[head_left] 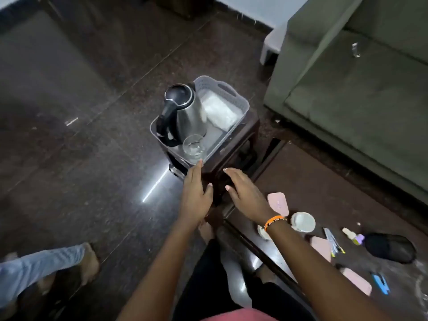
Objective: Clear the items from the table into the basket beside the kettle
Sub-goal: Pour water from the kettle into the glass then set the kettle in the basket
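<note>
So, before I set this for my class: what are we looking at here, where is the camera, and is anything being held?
It is one picture from a camera worn on a person's head, looking down. The left hand and right hand reach out open, holding nothing. Ahead, on a small dark stool, a grey basket holds a steel kettle, a glass and a white packet. At lower right, a dark table carries small items to clear, including a white cup.

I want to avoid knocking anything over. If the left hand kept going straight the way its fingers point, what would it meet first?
Most likely the clear glass, just beyond the left hand, with the basket wall perhaps between; depth is unclear.
</note>
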### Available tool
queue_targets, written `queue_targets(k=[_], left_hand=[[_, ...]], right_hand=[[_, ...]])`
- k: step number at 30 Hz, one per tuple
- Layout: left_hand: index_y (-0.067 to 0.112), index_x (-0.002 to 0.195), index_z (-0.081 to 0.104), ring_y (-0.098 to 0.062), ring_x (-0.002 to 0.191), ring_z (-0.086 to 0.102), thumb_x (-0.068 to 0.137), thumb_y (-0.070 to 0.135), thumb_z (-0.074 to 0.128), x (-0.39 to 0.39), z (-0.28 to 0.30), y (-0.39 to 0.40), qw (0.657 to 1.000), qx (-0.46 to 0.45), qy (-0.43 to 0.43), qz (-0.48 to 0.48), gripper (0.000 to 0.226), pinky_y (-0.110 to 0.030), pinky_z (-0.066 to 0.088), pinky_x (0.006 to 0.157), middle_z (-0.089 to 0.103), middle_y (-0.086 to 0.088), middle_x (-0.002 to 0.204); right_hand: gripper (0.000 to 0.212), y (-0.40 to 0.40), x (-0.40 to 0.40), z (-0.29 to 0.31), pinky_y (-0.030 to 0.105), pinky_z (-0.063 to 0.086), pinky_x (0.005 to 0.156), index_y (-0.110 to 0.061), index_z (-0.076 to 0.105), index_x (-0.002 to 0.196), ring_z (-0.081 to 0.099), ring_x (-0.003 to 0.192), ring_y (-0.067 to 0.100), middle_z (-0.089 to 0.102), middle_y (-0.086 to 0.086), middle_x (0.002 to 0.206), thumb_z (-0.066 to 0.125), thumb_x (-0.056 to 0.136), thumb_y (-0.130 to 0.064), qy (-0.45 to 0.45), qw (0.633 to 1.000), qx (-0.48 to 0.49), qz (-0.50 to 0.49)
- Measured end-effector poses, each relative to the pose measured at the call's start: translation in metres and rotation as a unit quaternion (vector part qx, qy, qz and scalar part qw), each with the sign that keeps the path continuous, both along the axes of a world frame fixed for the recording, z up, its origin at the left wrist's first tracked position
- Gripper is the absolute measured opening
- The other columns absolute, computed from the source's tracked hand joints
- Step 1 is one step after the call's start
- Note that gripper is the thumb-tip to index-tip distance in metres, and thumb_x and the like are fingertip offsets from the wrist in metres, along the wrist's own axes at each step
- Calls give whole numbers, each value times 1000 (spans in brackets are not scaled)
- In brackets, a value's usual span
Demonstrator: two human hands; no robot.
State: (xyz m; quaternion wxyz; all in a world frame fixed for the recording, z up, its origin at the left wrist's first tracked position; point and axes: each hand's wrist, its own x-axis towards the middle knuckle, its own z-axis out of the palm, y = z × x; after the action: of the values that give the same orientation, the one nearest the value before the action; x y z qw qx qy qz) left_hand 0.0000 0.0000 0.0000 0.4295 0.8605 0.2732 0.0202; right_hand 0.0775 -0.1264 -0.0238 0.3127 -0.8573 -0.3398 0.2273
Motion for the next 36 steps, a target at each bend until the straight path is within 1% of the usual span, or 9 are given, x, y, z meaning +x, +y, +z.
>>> queue_targets(k=[5,9,14,19,21,24,28,31,36], left_hand=[[12,147,23,-20,139,30,87,6,49,22,-20,77,996,-30,44,71,65,-34,25,115,33,-10,149],[14,150,14,-11,138,28,92,7,44,43,-34,124,994,-32,31,95,65,-9,16,100,26,-6,154],[11,146,25,-18,139,28,89,12,51,76,-46,167,993,-37,26,109,62,-23,21,114,30,-6,151],[17,109,51,-18,92,55,79,20,65,108,-56,192,989,-65,43,123,34,-19,39,69,56,3,100],[17,101,55,-22,86,60,75,23,70,119,-61,202,986,-103,58,115,31,-22,46,67,63,-2,94],[19,92,62,-29,90,67,70,22,76,132,-61,213,964,-228,63,122,26,-48,56,83,67,-7,88],[27,87,61,-9,67,61,63,37,77,137,-54,212,980,-166,17,109,31,-25,55,64,64,6,74],[29,84,63,-12,69,58,60,40,76,137,-47,203,979,-163,4,125,29,-46,58,72,65,5,74],[44,71,63,-7,67,57,54,49,80,120,-14,173,981,-147,-43,117,25,-47,59,71,62,18,63]], right_hand=[[52,82,28,-30,25,20,115,-2,33,139,34,138,25,37,15,146,49,91,-8,55,997,-36,-37],[66,132,48,-55,30,14,120,1,19,145,18,145,27,20,18,155,53,90,-10,79,991,-73,-84],[89,171,62,-80,34,16,119,1,9,146,15,145,32,12,19,155,67,80,-17,104,979,-120,-128],[96,187,72,-95,36,26,114,-1,12,145,26,139,33,21,16,150,74,73,-18,73,974,-145,-160],[92,190,77,-99,39,37,107,-3,21,141,37,132,34,30,15,144,76,69,-15,72,974,-130,-173],[78,186,81,-101,37,48,87,-6,35,131,54,112,36,42,14,128,74,64,-13,55,974,-109,-189],[78,169,78,-91,23,41,88,-5,40,128,55,109,30,46,13,123,76,59,-13,48,969,-26,-242],[79,148,75,-75,9,32,93,-4,41,127,52,112,25,47,13,123,76,57,-13,32,963,50,-262],[84,102,64,-43,41,44,107,-7,37,133,46,124,21,41,8,130,73,57,-10,18,940,131,-315]])
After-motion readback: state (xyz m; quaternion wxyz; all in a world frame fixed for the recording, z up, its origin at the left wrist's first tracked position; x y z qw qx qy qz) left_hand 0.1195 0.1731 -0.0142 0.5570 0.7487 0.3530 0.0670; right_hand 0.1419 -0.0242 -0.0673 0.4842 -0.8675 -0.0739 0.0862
